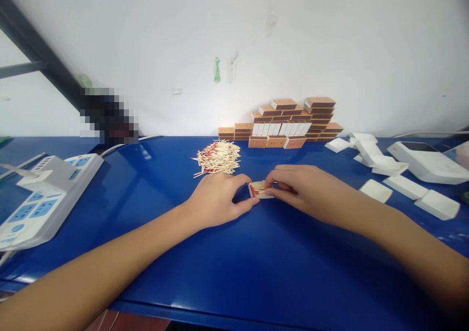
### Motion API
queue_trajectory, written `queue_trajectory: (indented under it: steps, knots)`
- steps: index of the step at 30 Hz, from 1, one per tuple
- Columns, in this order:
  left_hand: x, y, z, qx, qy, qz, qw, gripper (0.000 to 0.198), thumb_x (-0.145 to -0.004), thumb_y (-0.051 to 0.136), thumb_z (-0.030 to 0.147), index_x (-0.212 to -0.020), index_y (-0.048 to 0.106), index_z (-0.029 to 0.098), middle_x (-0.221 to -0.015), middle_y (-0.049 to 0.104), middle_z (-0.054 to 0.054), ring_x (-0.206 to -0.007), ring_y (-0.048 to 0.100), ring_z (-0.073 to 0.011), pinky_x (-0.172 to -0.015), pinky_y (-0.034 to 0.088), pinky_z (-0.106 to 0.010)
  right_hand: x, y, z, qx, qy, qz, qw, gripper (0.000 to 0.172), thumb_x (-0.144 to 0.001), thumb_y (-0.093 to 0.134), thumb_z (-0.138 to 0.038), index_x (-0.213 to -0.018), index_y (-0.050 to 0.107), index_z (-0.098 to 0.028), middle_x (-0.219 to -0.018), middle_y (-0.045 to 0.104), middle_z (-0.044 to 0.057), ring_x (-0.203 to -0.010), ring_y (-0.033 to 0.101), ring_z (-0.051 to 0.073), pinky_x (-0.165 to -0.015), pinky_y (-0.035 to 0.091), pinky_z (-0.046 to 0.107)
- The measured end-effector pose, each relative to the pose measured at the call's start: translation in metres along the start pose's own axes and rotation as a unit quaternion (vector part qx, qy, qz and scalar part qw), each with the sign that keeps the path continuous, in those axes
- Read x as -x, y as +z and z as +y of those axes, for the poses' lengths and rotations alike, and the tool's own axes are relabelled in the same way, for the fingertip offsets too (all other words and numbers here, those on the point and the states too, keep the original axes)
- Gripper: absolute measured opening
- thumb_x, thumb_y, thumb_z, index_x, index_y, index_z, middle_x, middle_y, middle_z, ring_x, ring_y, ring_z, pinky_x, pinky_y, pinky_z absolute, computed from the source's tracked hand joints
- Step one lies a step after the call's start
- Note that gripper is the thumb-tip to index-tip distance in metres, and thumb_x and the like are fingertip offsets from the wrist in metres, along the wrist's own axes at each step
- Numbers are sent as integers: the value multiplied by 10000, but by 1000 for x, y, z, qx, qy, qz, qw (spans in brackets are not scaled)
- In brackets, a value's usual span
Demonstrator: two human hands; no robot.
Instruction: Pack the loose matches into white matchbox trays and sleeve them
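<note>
On a blue worktop (220,267), a small open matchbox tray (265,197) lies between two bare hands, with red-tipped matches (259,188) inside. The left hand (216,199) pinches the tray's left end between thumb and forefinger. The right hand (309,189) has its fingers bunched over the tray's right end; whether they grip matches or the tray, I cannot tell. Behind the tray, to its left, sits a loose heap of matches (219,157). Also behind it, slightly right, brown-and-white matchboxes (282,121) are stacked against a white wall (146,38). Well to the tray's right are scattered white box pieces (377,160); far to its left, a power strip (44,206).
</note>
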State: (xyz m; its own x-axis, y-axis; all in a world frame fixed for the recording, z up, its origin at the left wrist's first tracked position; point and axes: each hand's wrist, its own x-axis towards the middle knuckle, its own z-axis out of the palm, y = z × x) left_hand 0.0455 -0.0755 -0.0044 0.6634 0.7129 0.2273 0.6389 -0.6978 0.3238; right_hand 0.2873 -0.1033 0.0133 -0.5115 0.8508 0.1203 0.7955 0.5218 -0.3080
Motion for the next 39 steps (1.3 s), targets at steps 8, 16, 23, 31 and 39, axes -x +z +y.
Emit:
queue_trajectory:
  steps: [8,16,23,31,39]
  knots:
    - [0,0,-1,0,11,3,1000,353,-940,658,502,-1130,744,218,-587,602,35,-511,537,-128,-535,261,-272,0,-2,5,-16,-5,-3,1000,241,-1024,549,-379,-861,643,-228,-805,658,18,-700,587,172,-616,370,294]
    - [1,1,-1,-4,20,5,1000,348,-941,664,501,-1118,745,212,-611,619,33,-517,548,-127,-536,287,-275,-2,1,5,-46,6,-2,999,251,-1023,543,-418,-909,680,-241,-775,651,6,-671,575,161,-612,376,290]
    - [3,1,4,6,20,-8,1000,354,-934,678,493,-1148,741,218,-607,613,32,-524,547,-131,-540,281,-270,-2,-1,35,-19,76,14,997,223,-973,599,-443,-911,670,-242,-769,660,15,-667,580,176,-606,384,304]
    - [2,1,2,-1,9,-5,1000,356,-935,667,512,-1140,744,231,-609,621,32,-522,547,-132,-539,276,-274,0,0,28,-29,85,21,996,255,-1015,514,-453,-921,625,-243,-833,672,28,-696,589,181,-625,411,316]
    - [2,1,2,-3,10,-2,1000,355,-938,666,511,-1123,750,220,-609,632,20,-512,539,-131,-538,270,-275,3,-1,21,2,60,-15,998,346,-1038,447,-452,-830,620,-237,-877,679,55,-776,619,212,-694,435,353]
